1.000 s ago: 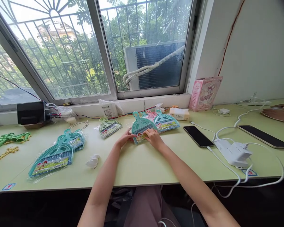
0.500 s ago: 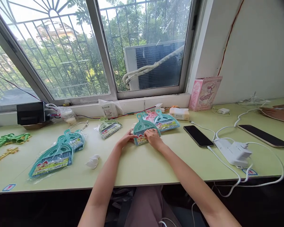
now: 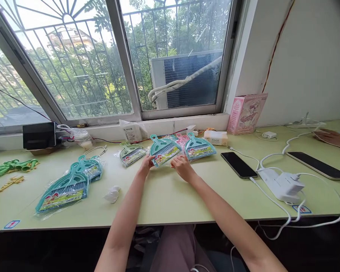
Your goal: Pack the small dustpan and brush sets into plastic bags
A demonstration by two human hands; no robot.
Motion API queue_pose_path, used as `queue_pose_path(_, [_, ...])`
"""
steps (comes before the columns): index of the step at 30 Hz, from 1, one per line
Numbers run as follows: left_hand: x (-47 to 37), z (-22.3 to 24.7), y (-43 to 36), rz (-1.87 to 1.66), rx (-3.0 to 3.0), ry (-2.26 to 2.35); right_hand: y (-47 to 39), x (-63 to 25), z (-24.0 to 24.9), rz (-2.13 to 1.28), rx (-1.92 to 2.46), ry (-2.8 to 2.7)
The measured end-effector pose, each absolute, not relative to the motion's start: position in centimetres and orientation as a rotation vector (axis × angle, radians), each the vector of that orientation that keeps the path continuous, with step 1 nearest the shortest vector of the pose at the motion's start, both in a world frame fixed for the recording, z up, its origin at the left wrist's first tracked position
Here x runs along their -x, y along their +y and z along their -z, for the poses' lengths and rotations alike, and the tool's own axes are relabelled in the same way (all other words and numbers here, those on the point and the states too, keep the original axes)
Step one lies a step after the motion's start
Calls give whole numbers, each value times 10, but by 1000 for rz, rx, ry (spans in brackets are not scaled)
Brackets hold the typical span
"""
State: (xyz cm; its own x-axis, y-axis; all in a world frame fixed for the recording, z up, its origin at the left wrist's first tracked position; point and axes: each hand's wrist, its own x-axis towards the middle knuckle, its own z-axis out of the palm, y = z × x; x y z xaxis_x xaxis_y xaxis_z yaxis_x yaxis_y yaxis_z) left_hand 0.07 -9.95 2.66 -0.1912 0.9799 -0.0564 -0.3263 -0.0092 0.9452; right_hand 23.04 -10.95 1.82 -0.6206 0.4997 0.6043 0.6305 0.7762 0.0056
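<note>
A teal dustpan-and-brush set point(image 3: 166, 150) with a printed label is tilted up between my hands. My left hand point(image 3: 147, 163) grips its lower left corner. My right hand point(image 3: 182, 166) is closed at its lower right side, and whatever lies between those fingers is too small to make out. Behind and to the right lie another teal set point(image 3: 200, 146) and a pink one point(image 3: 183, 139). A green set point(image 3: 131, 154) rests to the left of my left hand.
Bagged teal sets point(image 3: 66, 190) and a crumpled white piece point(image 3: 112, 194) lie left. Green parts point(image 3: 13, 167) are at far left. Right are a phone point(image 3: 238, 165), a white power strip point(image 3: 280, 185), cables and a tablet-like device point(image 3: 319, 165). A tissue pack point(image 3: 215, 137) is behind.
The teal set has moved left and away from me and turned. My right hand has come off its label to its lower right side; my left hand has shifted slightly left.
</note>
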Motion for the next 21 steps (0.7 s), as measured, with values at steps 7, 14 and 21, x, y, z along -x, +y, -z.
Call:
queue_pose_path(7, [-12,-29,-108,-1345,-1029,973,-107,-226,-15,-258,1154,-2254])
queue_pose_path(14, [-12,-29,-109,-1336,-1066,937,-95,-223,-8,-759,984,-1951])
queue_pose_path(21, [-11,-32,-120,-1260,-1166,855,-80,-228,-2,-1317,985,-1294])
